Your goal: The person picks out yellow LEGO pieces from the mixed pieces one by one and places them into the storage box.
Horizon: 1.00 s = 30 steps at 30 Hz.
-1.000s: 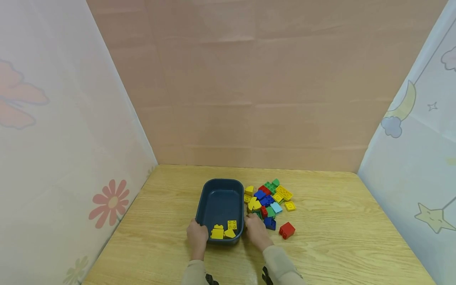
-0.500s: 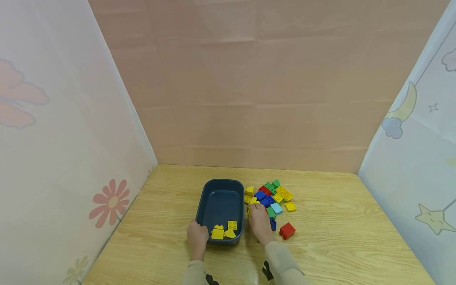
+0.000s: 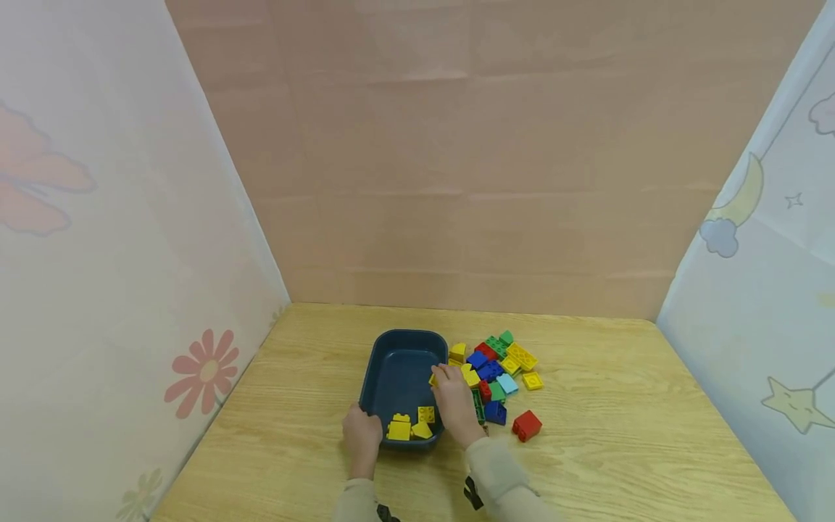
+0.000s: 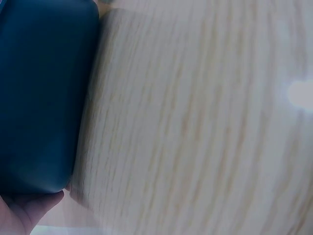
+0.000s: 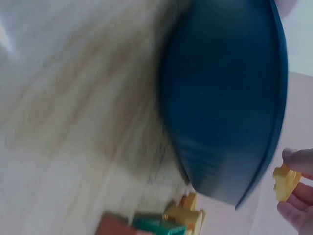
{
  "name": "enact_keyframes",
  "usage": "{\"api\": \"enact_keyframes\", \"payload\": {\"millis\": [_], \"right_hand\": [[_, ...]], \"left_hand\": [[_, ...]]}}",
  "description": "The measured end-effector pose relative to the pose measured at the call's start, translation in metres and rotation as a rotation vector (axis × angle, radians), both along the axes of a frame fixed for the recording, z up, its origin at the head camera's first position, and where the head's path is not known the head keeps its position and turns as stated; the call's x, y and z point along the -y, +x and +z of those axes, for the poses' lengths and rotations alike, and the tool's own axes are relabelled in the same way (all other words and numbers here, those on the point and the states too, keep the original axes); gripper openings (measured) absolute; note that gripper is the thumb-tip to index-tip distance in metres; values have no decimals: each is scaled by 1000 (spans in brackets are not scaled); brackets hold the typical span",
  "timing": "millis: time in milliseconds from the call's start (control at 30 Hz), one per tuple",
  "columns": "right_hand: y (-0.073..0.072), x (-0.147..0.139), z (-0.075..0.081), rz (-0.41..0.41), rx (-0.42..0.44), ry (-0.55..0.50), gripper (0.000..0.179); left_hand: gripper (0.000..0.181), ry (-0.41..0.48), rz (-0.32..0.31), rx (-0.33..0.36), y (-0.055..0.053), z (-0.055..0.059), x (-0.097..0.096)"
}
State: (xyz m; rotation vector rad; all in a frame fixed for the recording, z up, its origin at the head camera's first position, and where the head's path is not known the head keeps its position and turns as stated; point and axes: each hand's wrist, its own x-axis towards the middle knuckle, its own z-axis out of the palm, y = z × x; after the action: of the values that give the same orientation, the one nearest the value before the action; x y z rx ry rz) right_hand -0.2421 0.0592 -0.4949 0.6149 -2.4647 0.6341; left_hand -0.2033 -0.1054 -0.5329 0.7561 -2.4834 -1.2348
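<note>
My left hand (image 3: 362, 429) grips the near left rim of a dark blue plastic bin (image 3: 398, 373); in the left wrist view only a thumb or finger shows at the bin's edge. Over the bin's right rim, my right hand (image 3: 453, 402) pinches a yellow toy building block (image 5: 286, 183) between thumb and fingers, clear in the right wrist view. Several yellow blocks (image 3: 399, 431) lie inside at the bin's near end. Right of the bin is a loose pile of blocks in yellow, blue (image 3: 489, 370), green (image 3: 497, 392), red and light blue (image 3: 507, 383).
A red block (image 3: 526, 425) lies apart at the pile's near right, and a flat yellow block (image 3: 532, 380) sits at its right edge. The wooden table (image 3: 620, 420) is bounded by a brown back sheet (image 3: 463, 167) and patterned side sheets.
My right hand went forward to the pile beside the bin, took a yellow block, and moved left over the bin's rim with it. The left hand and bin have stayed in place.
</note>
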Motion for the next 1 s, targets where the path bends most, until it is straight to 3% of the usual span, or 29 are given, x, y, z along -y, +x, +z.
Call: {"api": "enact_keyframes", "payload": {"millis": [300, 600, 1000], "right_hand": [[4, 29, -12, 131, 49, 42, 34], [7, 41, -26, 159, 214, 112, 26], [2, 44, -24, 171, 275, 292, 17]], "left_hand": [[31, -17, 16, -18, -1, -2, 0], [28, -16, 8, -26, 2, -3, -1], [21, -29, 8, -73, 2, 1, -1]]}}
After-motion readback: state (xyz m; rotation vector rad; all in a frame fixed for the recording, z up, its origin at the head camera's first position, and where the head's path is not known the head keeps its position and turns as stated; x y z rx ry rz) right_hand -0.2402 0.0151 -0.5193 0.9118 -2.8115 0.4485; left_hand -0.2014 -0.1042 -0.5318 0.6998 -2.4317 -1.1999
